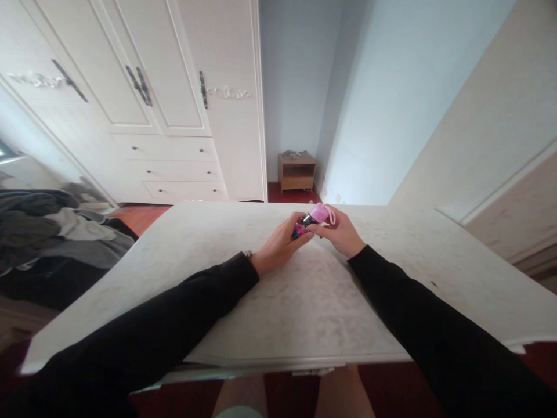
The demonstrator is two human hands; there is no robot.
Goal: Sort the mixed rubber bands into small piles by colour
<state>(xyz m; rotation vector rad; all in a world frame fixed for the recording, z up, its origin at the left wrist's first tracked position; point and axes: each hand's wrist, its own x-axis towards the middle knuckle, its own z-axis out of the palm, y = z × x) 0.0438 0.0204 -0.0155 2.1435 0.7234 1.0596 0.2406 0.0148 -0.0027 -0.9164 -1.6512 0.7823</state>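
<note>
My left hand [282, 244] is wrapped round the patterned lower part of a small pink-topped cylinder [318, 213], above the far half of the table. Its body shows pink, blue and purple, with a shiny black band below the pink top. A pink strap loop hangs off the top beside my right hand [343, 233]. That hand's thumb presses against the black band and its fingers close behind the top. The cylinder is tilted, its pink end up and to the right. My fingers hide much of its body, and its exact kind is unclear.
Both forearms reach over a pale, mottled table [300, 313]. A small brown mark [434, 284] lies on its right side. Beyond stand a white wardrobe [174, 75] and a small wooden nightstand [297, 174]. Clothes [65, 232] are heaped at the left.
</note>
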